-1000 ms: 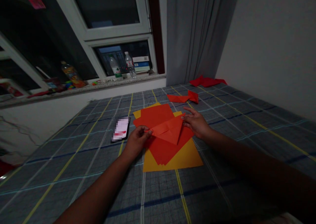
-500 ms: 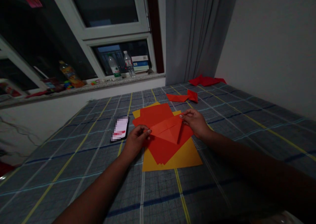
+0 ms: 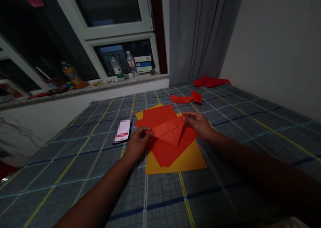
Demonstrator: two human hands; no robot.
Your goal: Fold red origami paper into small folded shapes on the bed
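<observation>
A folded orange-red sheet of paper (image 3: 168,131) is held tilted, its point toward me, with a crease running across it. At its left corner my left hand (image 3: 137,141) pinches the paper between thumb and fingers. My right hand (image 3: 198,123) grips the upper right corner the same way. Beneath the folded paper lie several red paper sheets (image 3: 165,157), fanned at their lower corner. Yellow paper (image 3: 193,161) sticks out from under the red sheets at the front and the back.
A phone (image 3: 122,131) with a lit screen lies left of the paper on the plaid bedspread (image 3: 87,161). Farther back are a folded red paper piece (image 3: 184,99) and more red folded paper (image 3: 212,82). Bottles (image 3: 131,65) and books (image 3: 143,64) stand on the windowsill.
The folded paper's lower point has shifted slightly left, and its right side looks flatter. A finger of my right hand is straighter along the top corner. Both hands keep their hold.
</observation>
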